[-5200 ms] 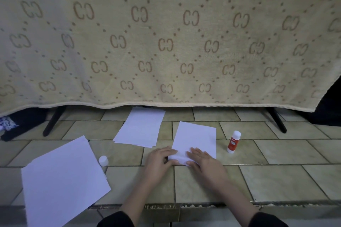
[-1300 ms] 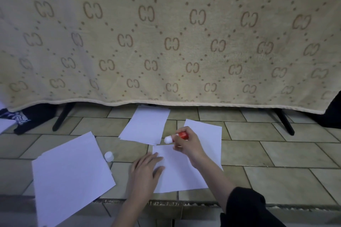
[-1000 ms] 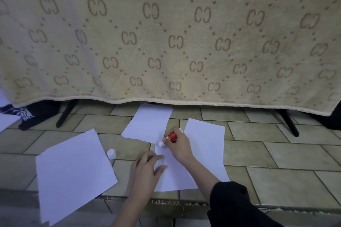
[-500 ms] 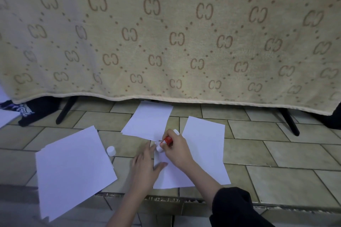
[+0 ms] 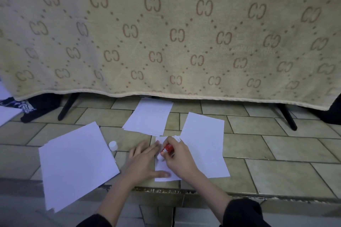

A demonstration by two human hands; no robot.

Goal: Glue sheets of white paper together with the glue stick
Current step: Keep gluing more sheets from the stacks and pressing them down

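Observation:
A white sheet (image 5: 204,145) lies on the tiled floor in front of me, and a second sheet (image 5: 163,167) sticks out from under its left edge. My right hand (image 5: 180,158) grips the red glue stick (image 5: 167,150), its white tip pointing down-left onto that left strip of paper. My left hand (image 5: 143,162) presses flat on the floor and the paper's left edge, fingers spread, thumb on the lower corner. The glue stick's white cap (image 5: 113,145) stands on the floor to the left.
A stack of white sheets (image 5: 73,164) lies at the left, another small stack (image 5: 149,116) further back at the middle. A patterned beige blanket (image 5: 166,33) hangs over a stand with black legs (image 5: 287,118). A floor step edge (image 5: 184,190) runs close to me.
The right hand picked up the glue stick from the right and has drawn it down the paper's left edge toward me. The left hand stayed flat, holding the paper.

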